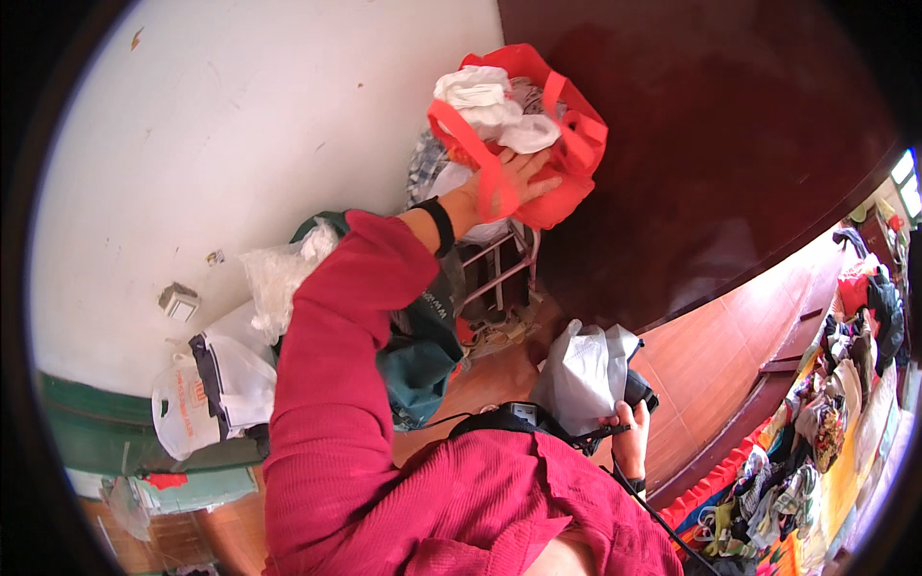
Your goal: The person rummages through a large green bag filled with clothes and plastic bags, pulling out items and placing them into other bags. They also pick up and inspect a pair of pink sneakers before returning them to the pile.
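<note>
My left hand (520, 184) rests with its fingers spread on the side of a red tote bag (567, 200). One strap of that bag crosses over the back of the hand near the wrist. White crumpled plastic bags (475, 94) fill the tote's opening. Low on the right, my right hand (631, 440) has curled fingers at the lower edge of a whitish translucent plastic bag (582, 377), which seems to be in its grip. Beside this bag is a black object (640, 390) whose kind I cannot make out.
The tote sits on a metal-framed stand (499, 261) against dark red furniture (701, 144). Dark green bags (423, 360) and a white carrier bag (182, 408) stand along the white wall (240, 125). At right, clothes (836, 384) lie heaped on a bed.
</note>
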